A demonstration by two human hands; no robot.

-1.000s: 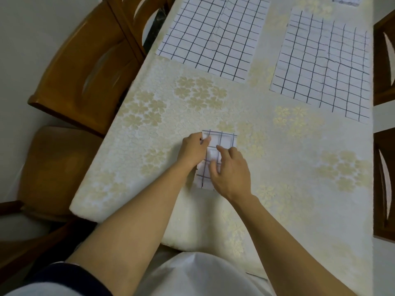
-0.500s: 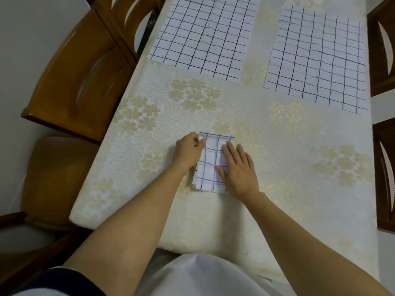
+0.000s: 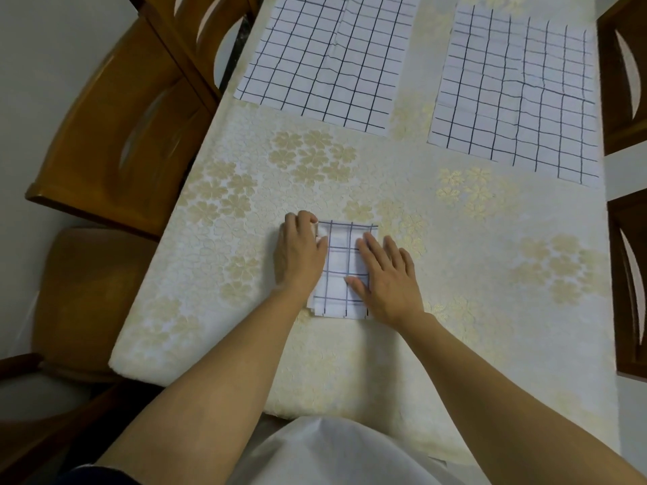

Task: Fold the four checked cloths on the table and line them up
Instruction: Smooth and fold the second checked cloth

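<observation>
Two spread cloths: the left spread cloth (image 3: 325, 57) and the right spread cloth (image 3: 514, 92) lie flat and unfolded, well beyond all the fingertips, with a strip of tablecloth between them.
Table (image 3: 245, 211): covered in a cream cloth with pale gold flower clusters.
Wooden chairs: one group (image 3: 115, 127) is pushed against the edge outside the left fingers, and others (image 3: 626, 75) stand past the right fingers.
White garment (image 3: 343, 453): at the near table edge, between the forearms.
What covers what: the left hand (image 3: 301, 253) hides the left edge of the folded cloth (image 3: 345, 271), and the right hand (image 3: 388, 278) hides its right side.
Folded cloth position: on the tablecloth near the front edge, directly under and between the two hands, its far edge level with the left fingertips.
Left fingers (image 3: 306, 218): curled over the far-left corner, with the thumb lying on top, so they grip that corner.
Right fingers (image 3: 371, 246): straight and slightly fanned, pressed flat on the cloth, with the thumb pointing toward its middle.
Folded cloth look: a small upright rectangle, white with thin dark checks. Stacked layers show at the near edge, slightly uneven.
</observation>
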